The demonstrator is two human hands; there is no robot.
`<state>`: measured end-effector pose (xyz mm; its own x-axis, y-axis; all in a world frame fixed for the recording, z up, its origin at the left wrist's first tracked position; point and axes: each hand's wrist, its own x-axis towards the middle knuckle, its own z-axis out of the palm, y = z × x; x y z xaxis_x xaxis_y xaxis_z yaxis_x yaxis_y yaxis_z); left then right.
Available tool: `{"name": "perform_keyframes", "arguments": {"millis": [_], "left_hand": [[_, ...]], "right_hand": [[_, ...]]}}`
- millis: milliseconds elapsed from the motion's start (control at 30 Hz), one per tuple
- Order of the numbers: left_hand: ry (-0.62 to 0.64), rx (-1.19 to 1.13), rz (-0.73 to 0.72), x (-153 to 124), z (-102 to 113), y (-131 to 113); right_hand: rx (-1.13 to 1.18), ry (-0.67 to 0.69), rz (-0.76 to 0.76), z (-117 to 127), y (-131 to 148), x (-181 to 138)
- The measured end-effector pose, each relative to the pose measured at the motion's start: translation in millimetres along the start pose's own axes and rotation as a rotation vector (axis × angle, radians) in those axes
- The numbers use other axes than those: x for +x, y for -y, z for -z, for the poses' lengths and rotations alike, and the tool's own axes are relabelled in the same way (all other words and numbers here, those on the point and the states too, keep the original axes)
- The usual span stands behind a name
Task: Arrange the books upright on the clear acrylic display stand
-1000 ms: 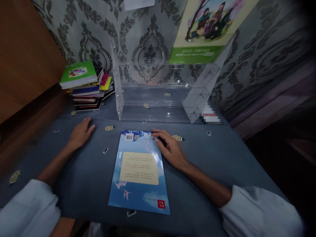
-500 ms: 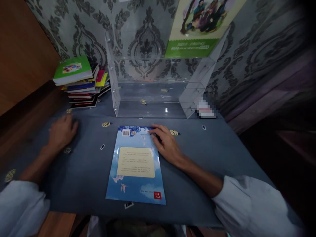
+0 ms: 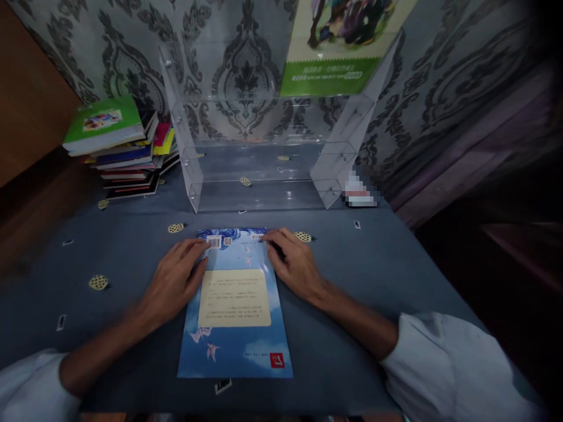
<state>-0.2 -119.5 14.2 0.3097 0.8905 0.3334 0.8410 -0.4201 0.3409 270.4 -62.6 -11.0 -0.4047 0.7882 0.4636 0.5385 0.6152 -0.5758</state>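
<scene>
A blue book (image 3: 235, 346) lies flat on the grey-blue tablecloth (image 3: 365, 275), back cover up, with a cream text panel in its middle. My left hand (image 3: 176, 281) rests on the book's upper left edge, fingers stretched out flat toward the barcode. At the upper right edge, my right hand (image 3: 292, 264) has its fingers lightly curled, fingertips on the top corner. Neither hand has the book lifted.
A clear acrylic shelf (image 3: 264, 170) stands against the patterned wall behind the book. A stack of books (image 3: 118, 146) with a green one on top sits at the back left. A green-edged picture book (image 3: 338, 47) leans high in the shelf. Wood shows at left.
My left hand has swung in from the far left of the cloth onto the book's upper left edge. The right hand has kept its place on the top right corner.
</scene>
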Motion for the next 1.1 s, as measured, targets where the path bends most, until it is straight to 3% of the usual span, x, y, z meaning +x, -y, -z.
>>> {"name": "perform_keyframes", "arguments": {"millis": [300,433,500,667,767,900,1100], "left_hand": [[-0.002,-0.022,0.005,11.6,-1.7,4.1],[-0.025,0.065,0.012,20.9,-0.5,16.3],[-0.04,0.064,0.008,23.2,-2.7,22.1],[-0.078,-0.044,0.045,19.3,-14.1,32.2],[-0.087,-0.111,0.09,17.5,-16.9,36.9],[-0.075,-0.146,0.142,19.0,-14.7,40.7],[-0.076,-0.116,0.107,21.0,-11.9,39.8]], "right_hand": [[0.076,-0.033,-0.065,2.9,-8.6,5.5],[-0.028,0.009,0.012,3.3,-2.0,7.3],[-0.068,0.07,0.115,0.1,8.3,11.5],[-0.099,0.375,0.36,-29.4,46.0,34.2],[-0.132,0.474,0.35,-53.3,60.6,48.5],[-0.142,0.527,0.322,-69.9,60.6,54.8],[-0.14,0.503,0.24,-49.1,35.5,40.8]]}}
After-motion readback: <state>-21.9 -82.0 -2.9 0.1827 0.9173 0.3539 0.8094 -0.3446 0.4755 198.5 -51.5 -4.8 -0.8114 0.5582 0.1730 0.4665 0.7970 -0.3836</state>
